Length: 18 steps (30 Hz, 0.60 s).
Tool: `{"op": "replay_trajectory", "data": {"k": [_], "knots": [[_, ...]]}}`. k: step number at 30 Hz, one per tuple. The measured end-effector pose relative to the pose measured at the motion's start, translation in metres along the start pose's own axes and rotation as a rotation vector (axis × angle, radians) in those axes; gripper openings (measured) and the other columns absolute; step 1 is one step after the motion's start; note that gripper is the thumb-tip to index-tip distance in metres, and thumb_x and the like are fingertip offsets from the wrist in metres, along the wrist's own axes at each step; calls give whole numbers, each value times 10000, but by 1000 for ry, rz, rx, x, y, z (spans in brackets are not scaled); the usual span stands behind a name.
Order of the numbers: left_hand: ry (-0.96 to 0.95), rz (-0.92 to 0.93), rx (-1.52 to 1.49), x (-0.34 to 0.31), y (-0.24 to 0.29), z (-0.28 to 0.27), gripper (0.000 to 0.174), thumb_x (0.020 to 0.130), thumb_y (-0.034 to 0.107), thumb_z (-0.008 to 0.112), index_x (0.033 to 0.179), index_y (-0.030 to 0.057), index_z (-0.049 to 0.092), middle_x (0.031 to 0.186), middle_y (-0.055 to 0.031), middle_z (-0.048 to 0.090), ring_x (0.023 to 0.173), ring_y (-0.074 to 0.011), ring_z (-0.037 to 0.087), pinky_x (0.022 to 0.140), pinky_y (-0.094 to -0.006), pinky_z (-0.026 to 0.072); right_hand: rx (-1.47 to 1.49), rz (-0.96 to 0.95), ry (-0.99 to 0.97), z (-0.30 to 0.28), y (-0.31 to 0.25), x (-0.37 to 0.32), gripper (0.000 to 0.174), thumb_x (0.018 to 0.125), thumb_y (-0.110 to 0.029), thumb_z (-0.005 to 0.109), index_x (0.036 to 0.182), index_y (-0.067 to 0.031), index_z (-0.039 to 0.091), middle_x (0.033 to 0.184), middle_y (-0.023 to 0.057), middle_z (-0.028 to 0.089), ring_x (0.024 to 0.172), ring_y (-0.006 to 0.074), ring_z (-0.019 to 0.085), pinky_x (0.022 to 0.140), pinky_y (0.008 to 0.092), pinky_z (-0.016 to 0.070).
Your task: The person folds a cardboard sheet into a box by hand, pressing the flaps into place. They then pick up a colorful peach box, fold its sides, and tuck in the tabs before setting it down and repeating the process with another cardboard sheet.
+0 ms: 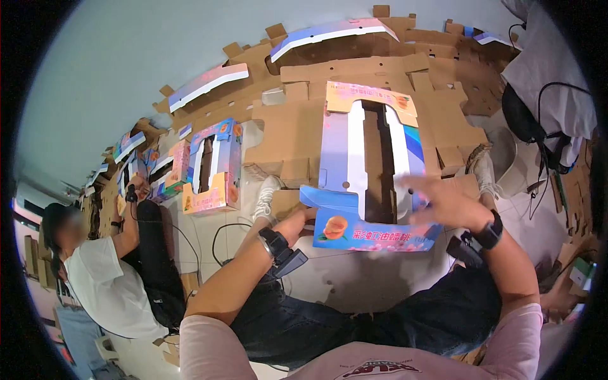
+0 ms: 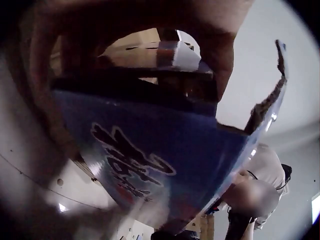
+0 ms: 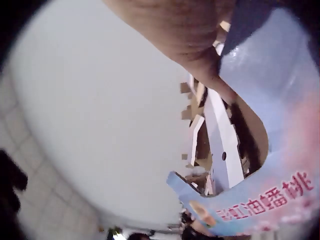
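A fruit carton printed with peaches [image 1: 396, 237] stands in front of the person, its long top opening framed by white edges. A blue flap [image 1: 329, 199] sticks out at its near left corner. My left hand [image 1: 298, 227] grips the carton's left side by that flap; in the left wrist view the hand [image 2: 210, 30] arches over the edge of the blue panel [image 2: 150, 145]. My right hand [image 1: 446, 201], blurred, lies over the right side with its fingers extended toward the opening. The right wrist view shows its thumb [image 3: 212, 82] at the opening's rim, other fingers mostly hidden.
Flat brown cardboard blanks [image 1: 285, 123] lie beyond the carton, with printed strips [image 1: 335, 35] among them. Another peach carton [image 1: 209, 183] stands to the left. A second person [image 1: 104, 278] sits at far left. A bin [image 1: 506, 158] and hanging cables stand at right.
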<state>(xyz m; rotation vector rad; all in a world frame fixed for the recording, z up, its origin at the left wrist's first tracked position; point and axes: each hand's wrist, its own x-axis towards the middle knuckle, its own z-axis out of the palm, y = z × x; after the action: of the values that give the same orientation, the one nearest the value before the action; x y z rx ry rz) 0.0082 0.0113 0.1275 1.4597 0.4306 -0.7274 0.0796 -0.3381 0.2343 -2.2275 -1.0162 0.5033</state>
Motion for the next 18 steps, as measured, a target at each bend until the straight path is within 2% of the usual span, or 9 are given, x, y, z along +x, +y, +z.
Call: {"op": "replay_trajectory", "data": {"k": [2,5,7,9,11,14,16,17,18], "knots": [[-18,-24,-133,5,-10,-3,503,873,414,597,1277,121,538,1163,-61,617,1048,-193,584,917,-376,440,-136,-123,-400,-5,-48,-8,801,810,-318,704,1447,-13,326,1387,235,468,1214,361,527,1023,393,418],[-94,-33,-6,-9,15,11,501,874,362,630,1294,112,520,1179,-24,625,1060,-143,599,899,-349,485,26,-119,-471,18,-87,-24,756,832,-366,674,1424,-9,368,1321,239,519,1165,383,544,982,412,442],[-122,-23,-34,-9,15,11,530,854,369,652,1297,110,517,1184,-30,621,1067,-150,594,901,-360,484,-108,-143,-873,31,-106,-22,699,853,-355,649,1399,-1,394,1202,251,580,1101,393,569,913,443,464],[-145,-11,-64,-12,16,13,560,834,375,673,1300,108,515,1189,-36,618,1075,-156,588,902,-370,482,-26,-221,-909,67,-92,-36,679,860,-357,639,1392,-8,402,1121,253,600,1046,401,584,864,456,473],[-62,4,-17,-15,17,20,616,755,455,701,1253,112,582,1199,-68,612,1111,-189,555,939,-367,414,56,-302,-943,99,-75,-47,660,867,-359,629,1385,-14,409,1039,256,620,991,409,599,815,470,482],[-33,28,-32,-16,17,24,641,746,455,703,1252,82,579,1159,-72,633,1082,-184,575,932,-365,431,122,-375,-855,117,-66,-49,605,870,-373,618,1329,-7,471,950,243,633,906,405,620,747,471,490],[-33,52,-35,-23,23,29,646,744,453,704,1246,66,578,1143,-76,640,1059,-186,588,923,-365,442,-75,-385,-792,113,-67,-36,598,866,-381,621,1314,-11,481,900,229,641,851,394,630,703,464,493],[-32,73,-37,-26,25,30,652,742,450,705,1240,50,578,1127,-80,646,1036,-188,601,914,-366,452,-174,-293,-898,114,-68,-28,621,860,-379,631,1340,-29,450,958,213,643,884,394,630,724,468,500],[-32,79,-36,-25,25,29,652,742,450,705,1240,50,578,1127,-80,646,1036,-188,601,914,-366,452,-180,-293,-896,112,-72,-27,621,860,-379,631,1340,-29,450,958,213,643,884,394,630,724,468,500]]}}
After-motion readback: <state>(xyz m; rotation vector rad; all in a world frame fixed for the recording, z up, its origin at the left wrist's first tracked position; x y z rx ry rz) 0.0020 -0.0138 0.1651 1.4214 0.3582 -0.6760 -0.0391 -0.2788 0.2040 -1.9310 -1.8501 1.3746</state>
